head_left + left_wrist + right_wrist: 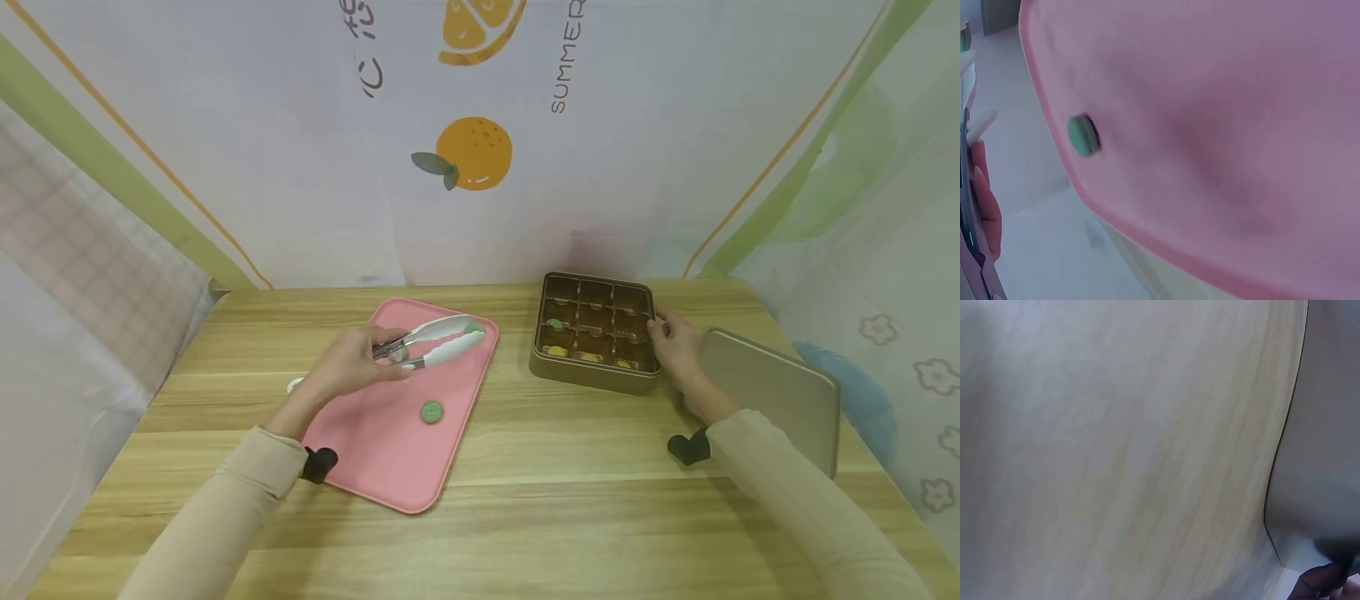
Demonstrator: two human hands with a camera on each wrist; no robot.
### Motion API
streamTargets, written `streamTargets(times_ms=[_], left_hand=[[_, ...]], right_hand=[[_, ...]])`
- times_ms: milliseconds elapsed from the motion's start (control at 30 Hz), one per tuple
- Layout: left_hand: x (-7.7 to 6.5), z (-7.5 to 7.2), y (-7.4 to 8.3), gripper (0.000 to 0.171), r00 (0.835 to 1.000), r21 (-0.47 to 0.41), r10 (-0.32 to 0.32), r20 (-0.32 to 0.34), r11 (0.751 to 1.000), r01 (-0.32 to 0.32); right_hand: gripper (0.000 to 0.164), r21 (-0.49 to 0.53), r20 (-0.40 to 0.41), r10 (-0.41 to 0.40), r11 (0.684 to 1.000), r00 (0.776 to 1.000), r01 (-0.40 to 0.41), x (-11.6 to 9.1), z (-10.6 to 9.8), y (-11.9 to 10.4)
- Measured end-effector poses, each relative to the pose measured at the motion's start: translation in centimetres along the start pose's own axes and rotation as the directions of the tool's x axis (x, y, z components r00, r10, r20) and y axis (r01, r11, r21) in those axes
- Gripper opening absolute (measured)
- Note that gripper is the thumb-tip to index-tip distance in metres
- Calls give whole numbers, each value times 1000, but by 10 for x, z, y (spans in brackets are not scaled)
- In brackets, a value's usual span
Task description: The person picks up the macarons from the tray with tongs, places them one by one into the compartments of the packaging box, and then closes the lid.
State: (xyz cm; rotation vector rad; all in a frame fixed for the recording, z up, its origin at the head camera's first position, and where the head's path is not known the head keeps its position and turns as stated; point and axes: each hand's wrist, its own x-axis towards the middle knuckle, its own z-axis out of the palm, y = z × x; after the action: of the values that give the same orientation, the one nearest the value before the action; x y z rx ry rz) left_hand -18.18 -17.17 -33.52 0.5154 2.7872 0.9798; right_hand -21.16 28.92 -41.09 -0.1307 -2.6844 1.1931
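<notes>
My left hand [351,360] grips a pair of tongs [442,350] with metal handles and white tips, over the pink tray [390,450]. Between the tips sits a green piece [473,327]. Lower on the tray lies a round green disc [431,412]; the left wrist view shows a thick green piece [1084,135] with a grooved side. Another small piece is partly hidden behind the tongs. With thumb at the rim, my right hand [677,346] holds the right side of a brown divided box [592,377]. Yellow pieces [590,357] fill its front row, and a green piece [555,323] lies in the left middle compartment.
A flat metallic lid [780,392] lies on the wooden table [540,508] at the right, under my right forearm. Beside the tray's left edge is a small white object [294,385], partly covered by my left hand. A printed cloth [600,192] hangs behind the table.
</notes>
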Motion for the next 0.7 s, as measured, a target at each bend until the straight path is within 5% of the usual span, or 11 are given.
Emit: streamTargets(times_ms=[300,700], left_hand=[[29,17,27,61,999,-87,22,40,996,-18],[67,45,57,62,997,-87,16,79,996,-9]], right_hand=[[43,0,-8,1,1000,1000,-1,1,-1,-1],[41,23,-10,-18,1000,1000,18,-1,1,-1]])
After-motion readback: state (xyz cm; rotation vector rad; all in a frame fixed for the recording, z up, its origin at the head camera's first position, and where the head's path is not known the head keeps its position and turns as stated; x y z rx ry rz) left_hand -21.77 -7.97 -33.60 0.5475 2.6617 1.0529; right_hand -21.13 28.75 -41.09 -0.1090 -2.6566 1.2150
